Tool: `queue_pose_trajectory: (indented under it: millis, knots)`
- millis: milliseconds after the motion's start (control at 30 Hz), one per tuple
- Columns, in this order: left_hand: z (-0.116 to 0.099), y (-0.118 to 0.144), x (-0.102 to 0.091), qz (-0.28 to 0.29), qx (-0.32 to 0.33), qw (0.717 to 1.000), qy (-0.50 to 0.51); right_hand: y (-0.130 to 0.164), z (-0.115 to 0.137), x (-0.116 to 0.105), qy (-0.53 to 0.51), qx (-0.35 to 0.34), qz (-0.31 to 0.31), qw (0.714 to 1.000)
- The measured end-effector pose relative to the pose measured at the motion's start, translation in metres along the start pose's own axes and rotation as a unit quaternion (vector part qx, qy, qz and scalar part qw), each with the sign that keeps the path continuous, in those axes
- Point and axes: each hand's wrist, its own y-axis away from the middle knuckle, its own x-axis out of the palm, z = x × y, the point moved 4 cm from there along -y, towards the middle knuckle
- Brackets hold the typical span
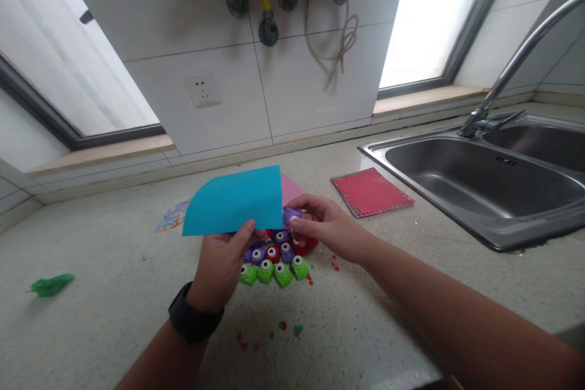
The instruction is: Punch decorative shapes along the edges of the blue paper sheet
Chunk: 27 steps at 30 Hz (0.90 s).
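My left hand [226,259] pinches the lower edge of a blue sheet of paper [235,198], thumb on top, and holds it above the counter. In my right hand [326,225] a purple craft punch [291,216] is gripped between thumb and fingers at the sheet's lower right corner. Whether the paper sits in the punch's slot I cannot tell. Below the hands stand several more craft punches, among them green ones [265,272], purple ones [258,255] and red ones [273,253]. A pink sheet [292,189] lies partly hidden behind the blue paper.
A stack of red paper [372,192] with punched edges lies near the steel sink [457,177]. Small paper cut-outs [244,346] are scattered in front; a pile of confetti [172,217] is at left. A crumpled green thing [51,285] lies far left. The tiled wall has a socket [202,90].
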Motion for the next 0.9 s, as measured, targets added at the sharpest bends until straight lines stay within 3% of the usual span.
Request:
queue_pose_trajectory:
  millis: [200,400,733,900]
  knots:
    - [0.006,-0.002,-0.003,-0.001,0.002,1.0,0.017,0.001,0.005,-0.002,0.004,-0.015,-0.018,1.0]
    - [-0.002,0.003,0.001,-0.012,0.009,1.0,-0.018,0.0,0.004,-0.002,0.008,-0.014,-0.01,1.0]
    - [-0.01,0.009,0.007,-0.024,0.001,1.0,0.015,0.0,0.004,0.001,-0.039,-0.011,0.002,0.999]
    - [-0.006,0.007,0.006,-0.013,0.003,1.0,0.001,0.0,0.002,0.002,-0.037,-0.006,0.004,0.999]
